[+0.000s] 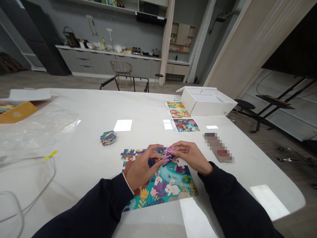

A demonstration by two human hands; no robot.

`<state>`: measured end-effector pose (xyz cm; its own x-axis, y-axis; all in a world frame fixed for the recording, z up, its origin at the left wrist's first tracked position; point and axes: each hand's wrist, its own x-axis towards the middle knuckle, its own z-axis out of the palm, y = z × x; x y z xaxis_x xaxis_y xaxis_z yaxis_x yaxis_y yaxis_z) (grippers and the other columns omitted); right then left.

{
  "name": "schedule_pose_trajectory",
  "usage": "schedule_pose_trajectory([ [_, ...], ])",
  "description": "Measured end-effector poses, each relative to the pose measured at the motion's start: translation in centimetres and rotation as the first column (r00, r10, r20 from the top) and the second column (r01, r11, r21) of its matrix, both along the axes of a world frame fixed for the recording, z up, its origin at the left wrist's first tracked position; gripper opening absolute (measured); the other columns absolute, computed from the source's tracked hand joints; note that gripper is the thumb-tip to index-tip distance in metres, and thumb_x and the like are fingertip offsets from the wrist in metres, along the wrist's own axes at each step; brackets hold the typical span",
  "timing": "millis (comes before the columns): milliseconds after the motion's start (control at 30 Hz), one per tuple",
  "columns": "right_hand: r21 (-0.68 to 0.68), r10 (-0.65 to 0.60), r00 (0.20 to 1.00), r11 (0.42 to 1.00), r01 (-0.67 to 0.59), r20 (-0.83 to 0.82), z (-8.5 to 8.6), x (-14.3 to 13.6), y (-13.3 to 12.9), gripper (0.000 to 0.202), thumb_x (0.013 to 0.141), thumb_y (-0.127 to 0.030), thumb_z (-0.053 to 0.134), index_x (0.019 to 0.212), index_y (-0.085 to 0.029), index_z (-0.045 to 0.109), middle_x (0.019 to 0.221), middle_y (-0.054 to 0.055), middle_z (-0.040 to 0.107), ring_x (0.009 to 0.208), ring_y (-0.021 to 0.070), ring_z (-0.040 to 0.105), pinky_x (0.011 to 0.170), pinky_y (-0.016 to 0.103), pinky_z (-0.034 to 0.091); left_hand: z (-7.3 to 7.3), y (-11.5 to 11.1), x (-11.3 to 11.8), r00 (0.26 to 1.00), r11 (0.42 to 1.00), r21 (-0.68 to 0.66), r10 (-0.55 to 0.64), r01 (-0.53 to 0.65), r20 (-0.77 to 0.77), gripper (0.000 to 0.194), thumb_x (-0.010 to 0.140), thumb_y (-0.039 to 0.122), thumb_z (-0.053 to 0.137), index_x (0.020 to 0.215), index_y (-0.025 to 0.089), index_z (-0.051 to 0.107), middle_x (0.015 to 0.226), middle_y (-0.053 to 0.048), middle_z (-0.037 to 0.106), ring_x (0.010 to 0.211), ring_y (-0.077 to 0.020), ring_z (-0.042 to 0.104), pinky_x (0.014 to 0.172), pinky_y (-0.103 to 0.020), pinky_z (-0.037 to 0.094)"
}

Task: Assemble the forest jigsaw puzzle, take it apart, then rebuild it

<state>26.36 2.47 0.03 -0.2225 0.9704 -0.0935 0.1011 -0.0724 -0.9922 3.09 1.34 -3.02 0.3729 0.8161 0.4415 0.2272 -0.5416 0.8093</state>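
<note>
A partly assembled jigsaw puzzle (pixel 170 183) with white rabbits, leaves and flowers lies on the white table before me. Over its upper part, purple puzzle pieces (pixel 169 152) show between my fingertips. My left hand (pixel 143 167) is closed in a pinch at their left side and covers part of the picture beneath. From the right, my right hand (pixel 192 157) pinches them between thumb and fingers. Whether the pieces are joined to one another I cannot tell. A small stack of loose puzzle pieces (pixel 108 138) sits to the left, apart from the puzzle.
Picture sheets (pixel 185 125) lie beyond my hands, beside an open white box (pixel 209 102). A phone-like object (pixel 218 147), blurred out, is at the right. Clear plastic wrap (pixel 49 127), a yellow box (pixel 18 112) and a cable (pixel 51 180) occupy the left side.
</note>
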Motion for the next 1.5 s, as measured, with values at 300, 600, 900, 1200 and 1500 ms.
schedule_pose_trajectory([
  [300, -0.067, -0.032, 0.999, 0.997, 0.03, -0.038, -0.2, -1.0, -0.6, 0.043, 0.067, -0.05, 0.092, 0.086, -0.018, 0.072, 0.078, 0.006, 0.08, 0.066, 0.0227, 0.078, 0.062, 0.033, 0.062, -0.8, 0.6, 0.2, 0.996, 0.988, -0.154, 0.029, -0.015, 0.089, 0.024, 0.096, 0.032, 0.07, 0.118, 0.021, 0.067, 0.107, -0.005, 0.073, 0.079, -0.0142, 0.068, 0.075, -0.029, 0.061],
  [600, 0.069, -0.168, 0.986, 0.984, 0.167, 0.007, 0.5, -0.2, -0.3, 0.041, 0.068, -0.051, 0.091, 0.083, -0.017, 0.073, 0.081, 0.01, 0.08, 0.075, 0.0265, 0.078, 0.069, 0.039, 0.065, 0.1, 0.9, -0.1, 0.996, 0.999, 0.002, 0.045, -0.045, -0.071, 0.017, 0.101, 0.032, 0.063, 0.109, 0.02, 0.071, 0.098, -0.005, 0.071, 0.085, -0.0179, 0.065, 0.08, -0.032, 0.054],
  [900, 0.332, -0.11, 0.708, 0.925, -0.184, 0.698, -1.4, 4.5, -5.8, 0.056, 0.072, -0.039, 0.091, 0.124, -0.026, 0.072, 0.128, 0.013, 0.065, 0.122, 0.0345, 0.06, 0.106, 0.054, 0.051, -0.8, 0.5, -0.3, 0.967, 0.981, -0.095, -0.186, 0.172, -0.173, 0.032, 0.104, 0.036, 0.055, 0.133, 0.023, 0.06, 0.104, -0.005, 0.072, 0.088, -0.0186, 0.069, 0.083, -0.03, 0.056],
  [1200, 0.314, -0.13, 0.7, 0.939, -0.141, 0.702, -1.2, 3.5, -6.6, 0.036, 0.073, -0.025, 0.088, 0.098, -0.024, 0.063, 0.104, 0.007, 0.064, 0.103, 0.0283, 0.06, 0.093, 0.044, 0.051, -0.8, 0.5, -0.1, 0.93, 0.975, 0.003, -0.21, 0.221, -0.303, 0.025, 0.104, 0.031, 0.054, 0.127, 0.026, 0.063, 0.12, -0.005, 0.074, 0.107, -0.0221, 0.071, 0.098, -0.036, 0.055],
  [1500, 0.094, -0.127, 0.925, 0.991, 0.099, 0.359, -1.6, 4.3, -5.1, 0.039, 0.074, -0.046, 0.086, 0.084, -0.022, 0.057, 0.075, -0.001, 0.068, 0.063, 0.0155, 0.058, 0.059, 0.03, 0.047, -0.8, 0.5, -0.1, 0.947, 0.977, -0.058, -0.215, 0.207, -0.24, 0.031, 0.102, 0.035, 0.058, 0.131, 0.025, 0.063, 0.111, -0.005, 0.076, 0.098, -0.021, 0.073, 0.093, -0.035, 0.058],
])
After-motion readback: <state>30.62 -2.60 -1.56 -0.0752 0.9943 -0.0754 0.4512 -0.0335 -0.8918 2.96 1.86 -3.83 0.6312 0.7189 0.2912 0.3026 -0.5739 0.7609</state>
